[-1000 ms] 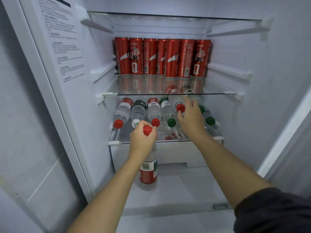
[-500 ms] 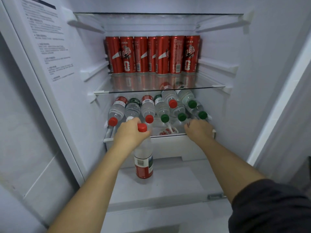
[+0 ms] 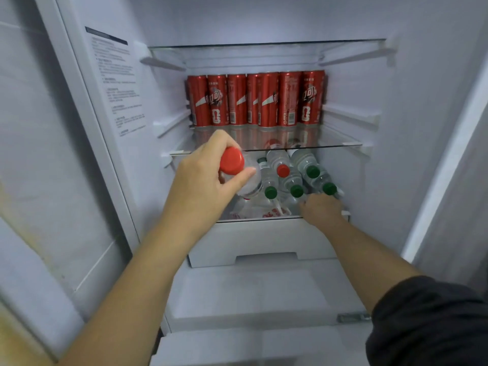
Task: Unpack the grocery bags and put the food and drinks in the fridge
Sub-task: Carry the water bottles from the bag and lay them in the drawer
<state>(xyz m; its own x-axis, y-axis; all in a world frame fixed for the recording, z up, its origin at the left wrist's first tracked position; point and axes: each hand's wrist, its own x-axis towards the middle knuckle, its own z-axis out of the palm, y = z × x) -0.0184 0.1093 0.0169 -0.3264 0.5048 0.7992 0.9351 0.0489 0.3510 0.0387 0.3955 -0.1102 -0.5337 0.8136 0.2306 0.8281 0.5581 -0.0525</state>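
A water bottle (image 3: 252,184) with a red cap is gripped around its neck by the left hand (image 3: 208,178), with thumb and fingers curled round it. The bottle is held tilted, cap toward the camera, its body pointing into the left part of the lower shelf (image 3: 250,220) of the open fridge (image 3: 356,88). More water bottles (image 3: 303,167) are laid on that shelf in a stack, their green and red caps facing outward. The right hand (image 3: 323,210) is placed at the shelf's front edge, just beside the rightmost green-capped bottle; its fingers are hidden, so its state cannot be told. A row of red cans (image 3: 258,99) is stood upright at the back of the glass shelf (image 3: 330,146) above. A white drawer (image 3: 264,241) is seen below.
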